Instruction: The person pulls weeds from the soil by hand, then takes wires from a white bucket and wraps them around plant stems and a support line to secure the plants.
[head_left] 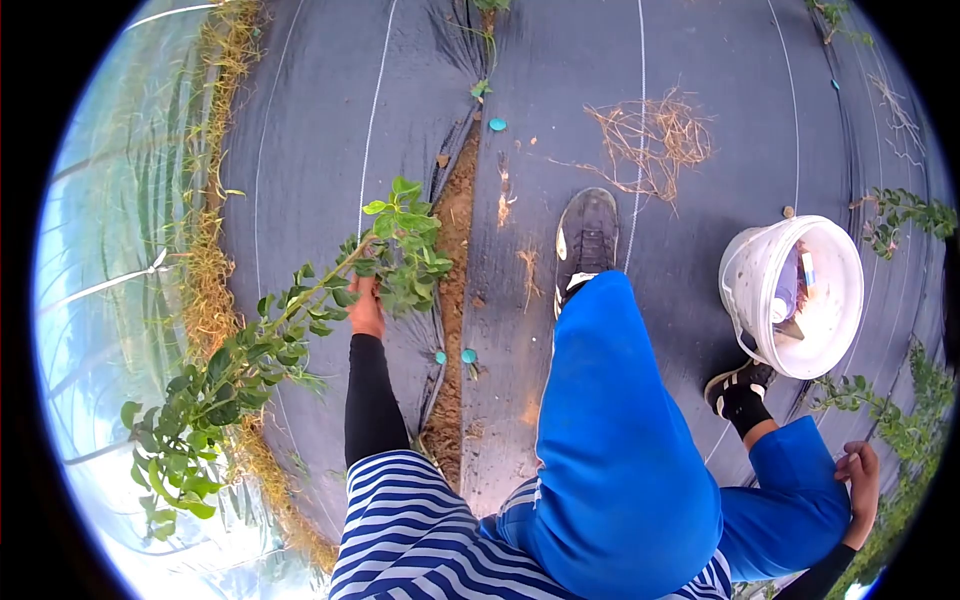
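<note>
My left hand (pixel 366 308) is closed around the stem of a leafy green plant (pixel 290 318), and leaves cover part of the fingers. The plant leans across the ground sheet, its leafy ends spreading to the lower left and the upper right. Just right of it runs a slit of bare brown soil (pixel 456 250) between two edges of dark sheet. On the far right, my right hand (pixel 858 482) is beside my bent knee in blue trousers (pixel 800 485). Its fingers are curled in, and I see nothing in them.
A white bucket (pixel 740 275) with a purple item and bits inside stands at the right. Dry roots (pixel 655 140) lie on the dark sheet (pixel 330 120). Teal pegs (pixel 497 125) dot the slit's edges. Clear plastic film (pixel 110 240) lines the left, and more plants (pixel 905 425) grow at the right.
</note>
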